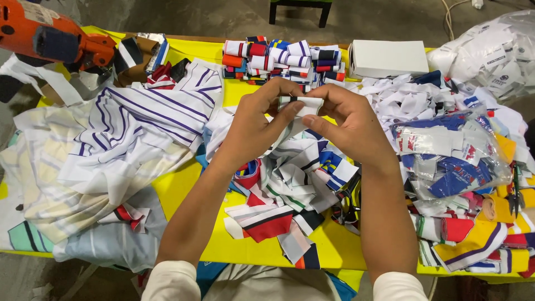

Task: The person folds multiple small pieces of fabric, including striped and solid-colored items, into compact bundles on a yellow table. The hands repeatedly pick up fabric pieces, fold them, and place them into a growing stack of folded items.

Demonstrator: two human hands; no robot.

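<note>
Above the yellow table's [184, 189] crowded middle, left hand [253, 125] and right hand [348, 122], both grips seemingly pinched on one folded striped strip [301, 103].

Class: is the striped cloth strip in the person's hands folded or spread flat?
Folded: the strip is a short doubled band pinched between left hand and right hand.

A single head-worn camera looks steeply down, close over the yellow table [184, 187], probably from its near edge.
</note>
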